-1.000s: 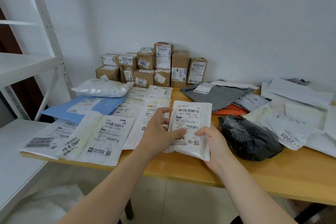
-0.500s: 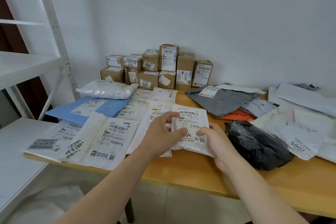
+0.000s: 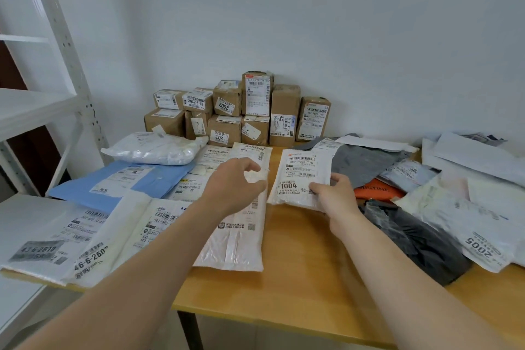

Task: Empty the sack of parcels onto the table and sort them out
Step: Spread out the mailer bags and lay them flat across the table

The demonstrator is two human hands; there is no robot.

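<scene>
Sorting well underway: right hand [image 3: 338, 199] pinches a white mailer [image 3: 304, 167], left hand [image 3: 235, 185] hovers loose and empty; a jumbled heap [image 3: 454, 207] awaits

Table [image 3: 298, 278]: smooth, lightly glossy wood. Boxes [image 3: 285, 111]: matt brown cardboard bearing paper labels. White mailer [image 3: 301, 173] — soft plastic film with a faint sheen; black bag [image 3: 412, 239] — crinkled, shiny plastic; grey mailer [image 3: 360, 162]: matt. Shelf rack [image 3: 71, 65]: white-painted metal.

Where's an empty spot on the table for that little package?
Bare wood at the front middle of the table, below the 1004 parcel, between the long white mailer and the black bag. Crowded: the left side, the right heap and the back by the cardboard boxes.
</scene>
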